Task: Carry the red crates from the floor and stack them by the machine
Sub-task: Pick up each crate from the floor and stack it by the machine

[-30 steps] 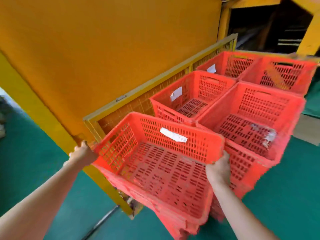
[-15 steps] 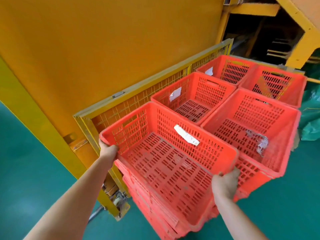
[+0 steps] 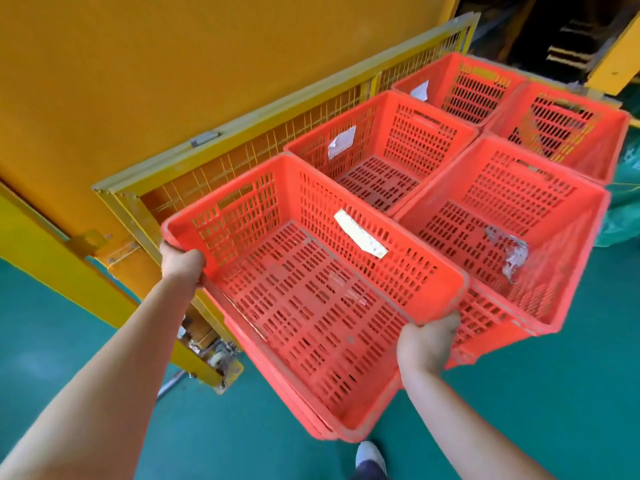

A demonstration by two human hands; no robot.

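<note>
A red slotted crate (image 3: 304, 306) with a white label on its inner far wall sits nested on top of a stack of red crates at the near end of the row. My left hand (image 3: 181, 265) grips its left rim near the corner. Its right rim is gripped by my right hand (image 3: 424, 341). Behind it stand more red crate stacks: one beside the fence (image 3: 381, 161), one to its right (image 3: 502, 230) with crumpled clear plastic inside, and two farther back (image 3: 460, 84) (image 3: 561, 129). The yellow machine (image 3: 173, 64) rises on the left.
A yellow mesh guard fence (image 3: 242, 150) runs between the machine and the crates, with a caster foot (image 3: 221, 362) at its near corner. Green floor (image 3: 519, 403) lies around the stacks. My shoe (image 3: 370, 455) shows at the bottom. A green sheet lies at the right edge.
The held crate has come down and levelled, settling onto the near stack. Both hands have kept their grip on its rims and moved lower with it.
</note>
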